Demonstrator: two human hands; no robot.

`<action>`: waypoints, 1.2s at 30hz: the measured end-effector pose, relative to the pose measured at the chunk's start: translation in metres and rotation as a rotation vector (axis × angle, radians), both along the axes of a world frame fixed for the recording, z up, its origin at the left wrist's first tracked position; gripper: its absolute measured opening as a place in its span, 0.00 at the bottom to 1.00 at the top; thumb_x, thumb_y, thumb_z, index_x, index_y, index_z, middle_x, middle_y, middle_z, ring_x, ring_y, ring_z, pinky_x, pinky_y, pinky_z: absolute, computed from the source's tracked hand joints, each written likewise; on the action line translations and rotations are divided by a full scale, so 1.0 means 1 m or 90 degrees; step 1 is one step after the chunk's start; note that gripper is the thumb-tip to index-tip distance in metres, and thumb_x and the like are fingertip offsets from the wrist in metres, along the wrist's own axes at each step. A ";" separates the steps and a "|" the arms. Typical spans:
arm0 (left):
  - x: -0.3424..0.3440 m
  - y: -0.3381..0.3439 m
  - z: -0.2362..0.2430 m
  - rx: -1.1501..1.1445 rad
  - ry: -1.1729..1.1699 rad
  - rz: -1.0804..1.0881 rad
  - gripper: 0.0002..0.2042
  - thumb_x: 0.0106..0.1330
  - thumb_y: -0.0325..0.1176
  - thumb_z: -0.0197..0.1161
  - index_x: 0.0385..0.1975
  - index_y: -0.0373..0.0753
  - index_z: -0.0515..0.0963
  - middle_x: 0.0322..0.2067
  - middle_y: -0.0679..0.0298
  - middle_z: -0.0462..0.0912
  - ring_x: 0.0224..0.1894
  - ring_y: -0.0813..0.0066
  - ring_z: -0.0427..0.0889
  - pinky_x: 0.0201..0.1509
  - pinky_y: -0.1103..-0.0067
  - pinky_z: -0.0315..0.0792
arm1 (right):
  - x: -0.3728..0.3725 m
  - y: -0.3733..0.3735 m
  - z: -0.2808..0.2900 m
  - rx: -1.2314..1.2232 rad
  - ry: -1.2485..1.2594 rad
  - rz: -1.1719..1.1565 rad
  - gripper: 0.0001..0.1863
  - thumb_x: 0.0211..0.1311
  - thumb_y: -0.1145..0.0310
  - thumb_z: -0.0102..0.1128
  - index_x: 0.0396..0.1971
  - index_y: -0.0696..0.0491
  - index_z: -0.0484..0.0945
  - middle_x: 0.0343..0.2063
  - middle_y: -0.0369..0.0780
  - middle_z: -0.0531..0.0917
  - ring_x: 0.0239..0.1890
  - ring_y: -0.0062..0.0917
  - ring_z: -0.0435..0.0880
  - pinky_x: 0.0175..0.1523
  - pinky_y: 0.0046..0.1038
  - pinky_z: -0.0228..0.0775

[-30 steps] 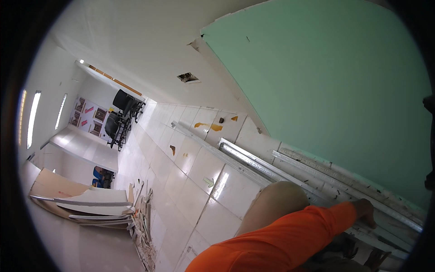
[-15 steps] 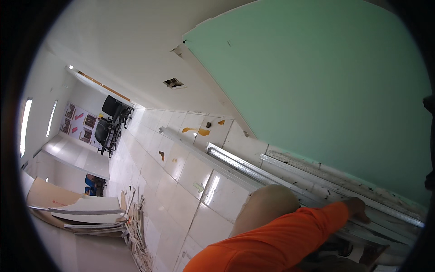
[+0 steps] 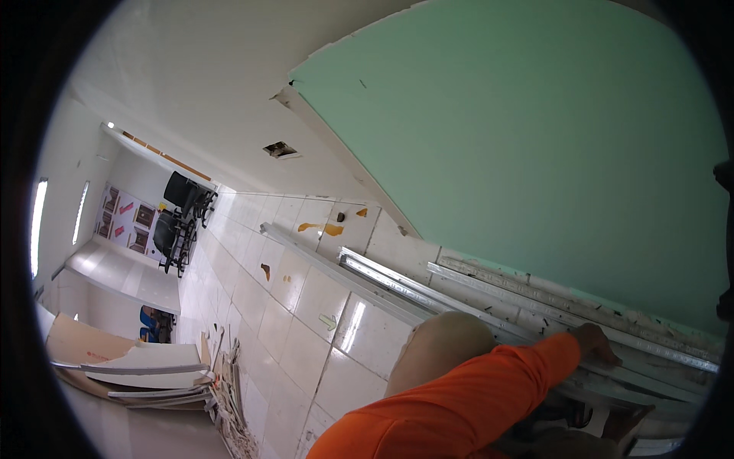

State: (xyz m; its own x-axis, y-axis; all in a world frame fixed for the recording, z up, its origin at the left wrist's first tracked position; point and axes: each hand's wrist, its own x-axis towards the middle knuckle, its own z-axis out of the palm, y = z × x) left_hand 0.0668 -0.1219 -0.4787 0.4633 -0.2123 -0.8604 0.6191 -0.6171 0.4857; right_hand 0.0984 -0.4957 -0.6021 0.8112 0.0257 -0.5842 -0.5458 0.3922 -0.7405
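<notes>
My left arm in an orange sleeve reaches across to the right. At its end my left hand (image 3: 598,344) is low over long metal channels near the wall. Its fingers curl downward, and what they close on is hidden. Just below the hand a pale grey channel (image 3: 650,380) runs toward the right. A perforated metal channel (image 3: 665,350) lies beyond it, along the foot of a green board (image 3: 520,145). In the shade under my arm is a brown shape (image 3: 628,428); I cannot tell whether it is my right hand. My bent knee (image 3: 443,348) stands beside the sleeve.
More metal channels (image 3: 382,274) and a long pale profile (image 3: 329,264) lie on the tiled floor (image 3: 306,336). Brown scraps (image 3: 333,229) are scattered near the wall. Broken boards and debris (image 3: 229,390) are piled at left. Black office chairs (image 3: 180,218) stand farther back.
The whole view has shifted slightly, the board and floor sliding a little left. My left hand stays low over the channels, with its fingers still bent down.
</notes>
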 end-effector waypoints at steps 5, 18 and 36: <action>0.000 0.000 -0.003 0.011 -0.013 -0.008 0.57 0.51 0.83 0.59 0.73 0.42 0.69 0.74 0.49 0.65 0.76 0.49 0.63 0.76 0.60 0.61 | -0.011 0.018 0.007 -0.307 -0.258 0.096 0.43 0.79 0.39 0.40 0.82 0.47 0.42 0.81 0.43 0.46 0.80 0.38 0.49 0.83 0.43 0.34; -0.005 0.005 -0.019 -0.117 -0.033 0.046 0.61 0.49 0.87 0.56 0.73 0.39 0.68 0.76 0.49 0.61 0.79 0.50 0.57 0.80 0.62 0.53 | -0.012 0.064 0.051 0.223 -0.039 -0.133 0.45 0.74 0.31 0.43 0.79 0.45 0.53 0.77 0.38 0.58 0.75 0.39 0.60 0.79 0.46 0.52; 0.017 -0.003 -0.018 -0.041 0.098 -0.041 0.66 0.46 0.91 0.48 0.80 0.45 0.55 0.79 0.44 0.48 0.81 0.41 0.47 0.79 0.45 0.43 | -0.012 0.076 0.041 0.216 -0.046 -0.158 0.55 0.62 0.24 0.55 0.76 0.52 0.58 0.72 0.49 0.67 0.72 0.46 0.66 0.75 0.48 0.60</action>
